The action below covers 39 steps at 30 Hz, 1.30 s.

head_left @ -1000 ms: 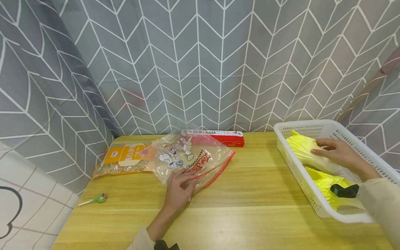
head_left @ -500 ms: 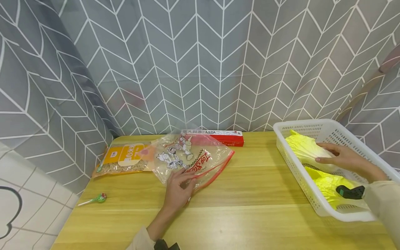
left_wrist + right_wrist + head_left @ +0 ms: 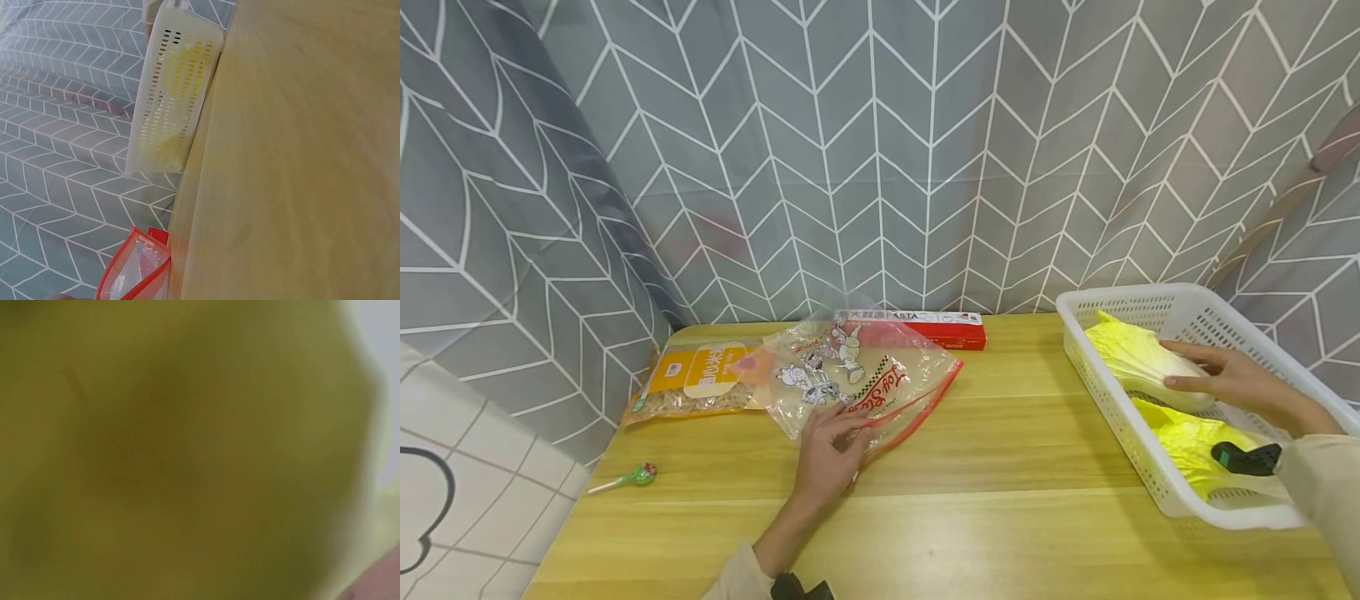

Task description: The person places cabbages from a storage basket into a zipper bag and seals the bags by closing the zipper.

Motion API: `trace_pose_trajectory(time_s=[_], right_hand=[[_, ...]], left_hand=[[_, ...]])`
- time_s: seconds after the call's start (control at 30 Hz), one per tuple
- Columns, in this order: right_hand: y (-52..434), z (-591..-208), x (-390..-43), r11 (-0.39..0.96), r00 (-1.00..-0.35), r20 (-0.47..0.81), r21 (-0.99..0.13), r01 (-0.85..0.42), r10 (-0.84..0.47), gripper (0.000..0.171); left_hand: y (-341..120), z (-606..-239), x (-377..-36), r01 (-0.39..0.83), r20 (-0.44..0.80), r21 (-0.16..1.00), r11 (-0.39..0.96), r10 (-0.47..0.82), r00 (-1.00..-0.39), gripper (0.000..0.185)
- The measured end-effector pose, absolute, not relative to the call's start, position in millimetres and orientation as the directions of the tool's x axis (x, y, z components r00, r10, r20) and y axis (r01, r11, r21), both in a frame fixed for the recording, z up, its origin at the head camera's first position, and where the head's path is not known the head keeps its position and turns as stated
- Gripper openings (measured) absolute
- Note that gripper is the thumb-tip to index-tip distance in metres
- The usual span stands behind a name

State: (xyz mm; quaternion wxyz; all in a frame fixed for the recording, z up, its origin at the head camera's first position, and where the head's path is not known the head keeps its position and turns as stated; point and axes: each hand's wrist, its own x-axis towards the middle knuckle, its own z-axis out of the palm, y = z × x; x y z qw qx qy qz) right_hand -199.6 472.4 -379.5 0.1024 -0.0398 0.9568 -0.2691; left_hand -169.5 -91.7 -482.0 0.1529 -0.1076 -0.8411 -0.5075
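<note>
At the middle of the table, my left hand [image 3: 829, 458] holds the red-edged mouth of a clear zip bag [image 3: 887, 367] with cartoon figures printed on it. In the left wrist view the bag's red mouth [image 3: 150, 284] gapes apart. My right hand [image 3: 1232, 382] reaches into the white basket [image 3: 1123, 454] and grips the pale stem end of the far napa cabbage [image 3: 1127, 350], thumb on the near side. A second napa cabbage [image 3: 1187, 446] lies nearer in the basket, partly covered by the black wrist device. Blurred yellow leaf [image 3: 187, 450] fills most of the right wrist view.
Behind the bag lies a red pasta box [image 3: 955, 333] along the back edge. An orange food packet [image 3: 700, 379] is at the back left, partly under the bag. A green lollipop [image 3: 642, 474] lies at the left. A patterned grey curtain [image 3: 880, 167] hangs behind the table.
My right hand has shifted slightly right and down, towards the stem end of the far napa cabbage. The left hand and the zip bag have stayed put.
</note>
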Motion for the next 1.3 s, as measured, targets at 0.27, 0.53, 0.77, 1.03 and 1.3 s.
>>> trace_pose_trajectory(time_s=[0.27, 0.53, 0.77, 1.03, 1.3], right_hand=[[473.0, -373.2, -196.0, 0.842, -0.985, -0.152, -0.539, 0.015, -0.079, 0.079], [475.5, -368.0, -194.4, 0.853, -0.989, -0.145, -0.518, 0.067, -0.010, 0.080], [474.5, -365.0, -191.7, 0.862, -0.993, -0.115, -0.503, 0.065, 0.007, 0.078], [479.3, -363.3, -184.9, 0.903, -1.000, 0.011, -0.430, 0.012, 0.018, 0.069], [487.7, -354.9, -174.7, 0.877, -0.993, 0.063, -0.476, 0.061, 0.104, 0.067]], left_hand=[[-91.4, -482.7, -169.9, 0.347, 0.378, 0.816, 0.463, 0.027, -0.925, 0.011], [-90.6, -481.0, -168.5, 0.345, 0.376, 0.820, 0.457, 0.026, -0.926, 0.011], [-91.0, -482.2, -168.5, 0.349, 0.380, 0.821, 0.451, 0.024, -0.925, 0.011], [-91.4, -482.7, -168.6, 0.344, 0.376, 0.822, 0.453, 0.022, -0.927, 0.010], [-91.5, -481.8, -168.8, 0.341, 0.373, 0.821, 0.458, 0.021, -0.927, 0.009]])
